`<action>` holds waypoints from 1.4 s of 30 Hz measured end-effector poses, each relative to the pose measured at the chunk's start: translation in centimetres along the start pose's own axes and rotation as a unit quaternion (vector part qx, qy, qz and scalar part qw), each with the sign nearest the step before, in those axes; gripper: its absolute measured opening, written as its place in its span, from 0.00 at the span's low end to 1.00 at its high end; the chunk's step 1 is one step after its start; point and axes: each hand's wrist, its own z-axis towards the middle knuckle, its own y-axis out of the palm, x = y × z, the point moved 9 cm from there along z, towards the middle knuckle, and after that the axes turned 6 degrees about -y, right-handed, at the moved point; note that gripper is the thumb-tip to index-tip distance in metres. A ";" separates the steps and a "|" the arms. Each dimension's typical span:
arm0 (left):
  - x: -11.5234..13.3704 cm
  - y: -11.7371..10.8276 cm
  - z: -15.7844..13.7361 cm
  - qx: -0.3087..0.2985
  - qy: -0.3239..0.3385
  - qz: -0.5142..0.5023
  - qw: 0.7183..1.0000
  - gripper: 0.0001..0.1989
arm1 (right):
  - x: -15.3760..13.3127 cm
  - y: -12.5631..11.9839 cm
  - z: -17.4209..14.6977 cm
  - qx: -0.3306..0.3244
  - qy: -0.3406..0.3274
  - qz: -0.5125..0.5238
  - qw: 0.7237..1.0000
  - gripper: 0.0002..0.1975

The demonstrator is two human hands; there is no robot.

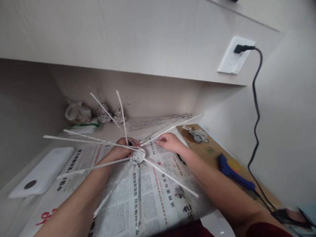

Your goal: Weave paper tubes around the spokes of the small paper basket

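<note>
A small woven ball of rolled newspaper [137,156] is near the middle of the view, with several long white paper tubes [172,177] sticking out from it like spokes. Behind its left side, my left hand [125,146] has its fingers closed around the base of the tubes; part of that grip is hidden by the weave. To the right, my right hand [169,141] holds its thumb and fingers together beside a tube that slants up and right. Whatever is in that pinch is too small to make out.
Printed newspaper [153,194] covers the tabletop. Woven paper pieces [105,113], a plastic bag [77,112] and a bundle of paper rods [158,121] lie at the back. A white phone-like slab [43,172] sits left. A blue glue gun [233,172] rests on cardboard [209,156] at right, near a black cord [256,115].
</note>
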 end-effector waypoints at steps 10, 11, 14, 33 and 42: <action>0.9 0.3 -0.5 0.012 0.028 -0.001 1.000 0.18 | -2.1 7.7 -0.3 -0.013 0.054 0.415 0.908 0.12; 1.0 0.4 -0.5 0.011 0.035 -0.002 0.999 0.18 | -1.9 7.7 -0.4 0.003 0.056 0.415 0.908 0.13; 1.3 0.7 -0.7 0.013 0.048 -0.001 0.999 0.16 | -1.3 8.0 -0.5 0.038 0.057 0.407 0.911 0.14; 1.8 2.0 -1.1 0.024 0.066 -0.102 0.992 0.20 | -0.6 7.7 -1.6 0.029 0.132 0.430 0.893 0.20; 1.4 2.8 -1.1 -0.012 0.067 -0.071 0.995 0.17 | 0.7 8.0 -1.3 0.107 0.137 0.424 0.889 0.18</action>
